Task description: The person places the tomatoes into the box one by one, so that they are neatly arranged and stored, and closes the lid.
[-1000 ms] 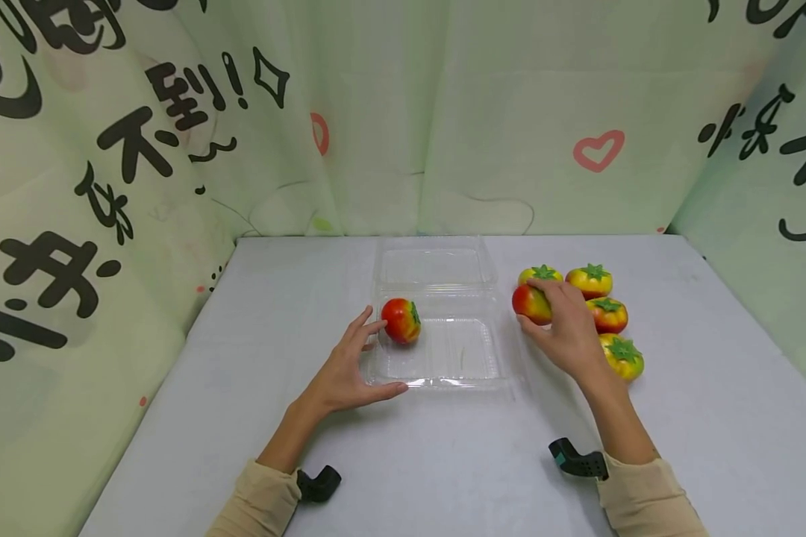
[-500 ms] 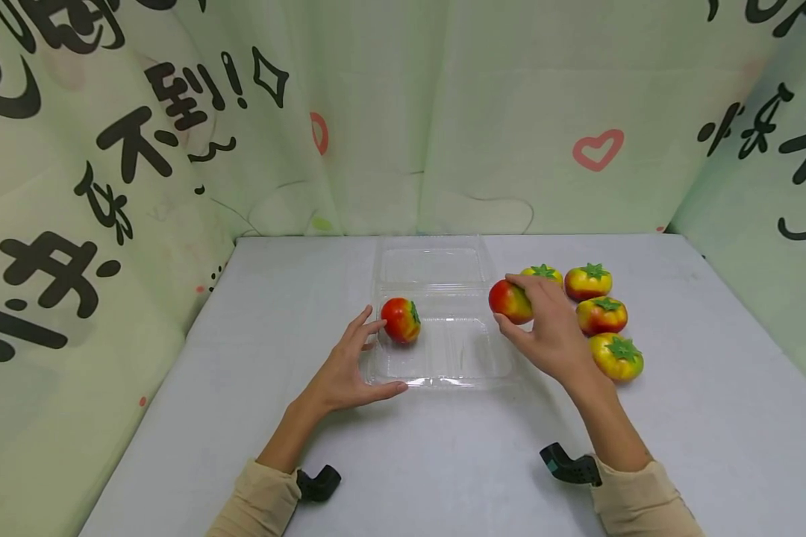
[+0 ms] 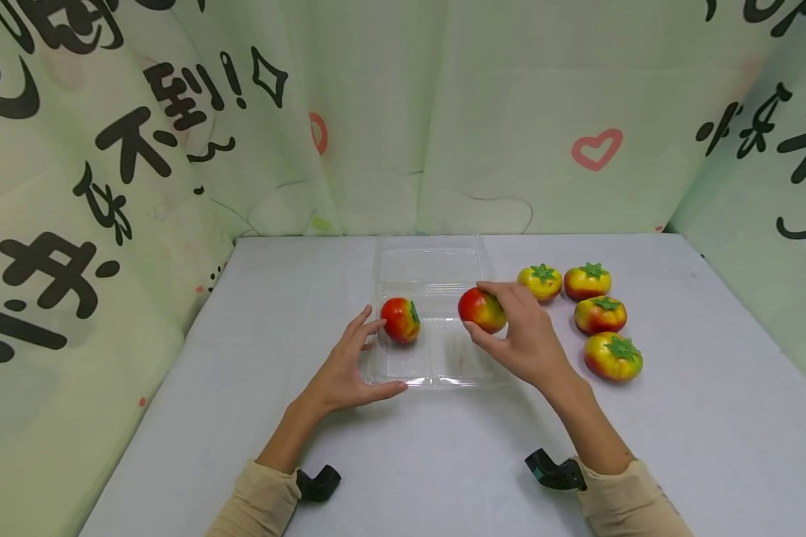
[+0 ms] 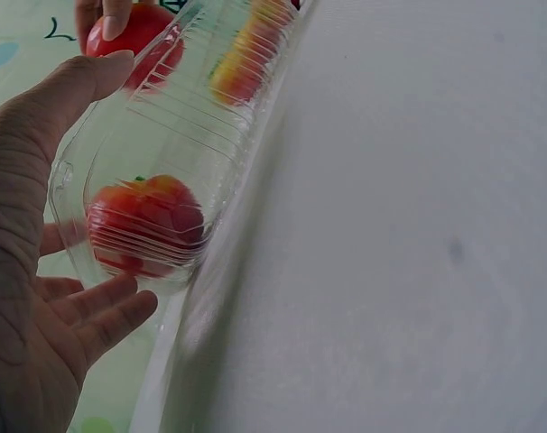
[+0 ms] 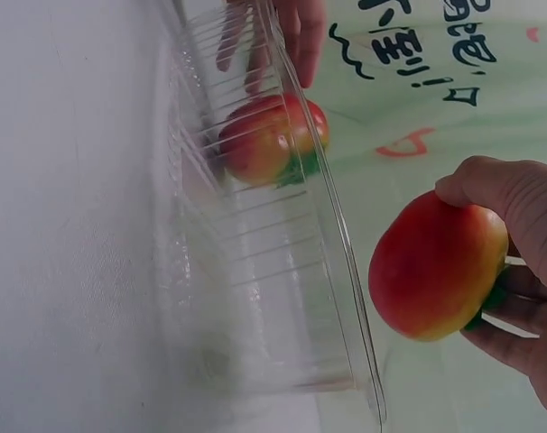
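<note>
A clear plastic clamshell box (image 3: 460,358) lies on the table with its lid (image 3: 433,261) folded back, away from the person. One red-yellow tomato (image 3: 401,321) sits on its side in the left part of the box. My left hand (image 3: 342,373) is at the box's left front corner, fingers spread, thumb along the front rim (image 4: 61,167). Over the right part of the box, my right hand (image 3: 527,335) holds a second tomato (image 3: 481,310) between thumb and fingers. This tomato (image 5: 436,266) hangs above the rim in the right wrist view, its green calyx turned towards the palm.
Several more tomatoes stand in a bent row right of the box: one at the back left (image 3: 540,281), another at the front (image 3: 614,356). White cloth covers the table (image 3: 698,418). A printed green curtain (image 3: 510,112) hangs behind and at both sides.
My right hand has carried its tomato leftwards from beside the other tomatoes to above the box's right side. My left hand and the tomato in the box have stayed put.
</note>
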`<state>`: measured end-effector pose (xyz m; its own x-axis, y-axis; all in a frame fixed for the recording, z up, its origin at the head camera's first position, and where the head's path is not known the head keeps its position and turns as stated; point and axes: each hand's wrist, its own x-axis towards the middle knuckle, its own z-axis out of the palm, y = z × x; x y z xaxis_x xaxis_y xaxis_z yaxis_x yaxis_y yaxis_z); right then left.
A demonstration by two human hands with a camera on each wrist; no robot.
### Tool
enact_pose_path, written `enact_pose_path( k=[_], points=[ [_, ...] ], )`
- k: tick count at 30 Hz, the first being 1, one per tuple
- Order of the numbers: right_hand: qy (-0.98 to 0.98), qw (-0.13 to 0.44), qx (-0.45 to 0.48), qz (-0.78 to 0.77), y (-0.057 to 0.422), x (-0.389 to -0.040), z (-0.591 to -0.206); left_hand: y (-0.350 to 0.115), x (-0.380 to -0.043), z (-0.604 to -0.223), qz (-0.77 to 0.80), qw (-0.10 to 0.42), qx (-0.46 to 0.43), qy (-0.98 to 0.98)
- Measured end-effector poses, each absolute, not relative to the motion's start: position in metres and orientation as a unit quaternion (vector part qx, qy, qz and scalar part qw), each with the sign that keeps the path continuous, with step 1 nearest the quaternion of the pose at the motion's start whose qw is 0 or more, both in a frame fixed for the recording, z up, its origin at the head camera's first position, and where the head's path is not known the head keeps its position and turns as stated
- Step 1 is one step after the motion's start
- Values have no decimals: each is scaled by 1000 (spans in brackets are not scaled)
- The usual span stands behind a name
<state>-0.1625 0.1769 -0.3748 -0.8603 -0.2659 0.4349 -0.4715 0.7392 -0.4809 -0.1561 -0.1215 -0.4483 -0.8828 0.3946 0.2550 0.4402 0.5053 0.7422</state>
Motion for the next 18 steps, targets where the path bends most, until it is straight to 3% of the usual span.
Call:
enact_pose_path(
  k=[18],
  points=[
    [-911, 129, 249, 303, 138, -152, -387, -121, -156, -449, -426, 26, -236, -873]
  ],
)
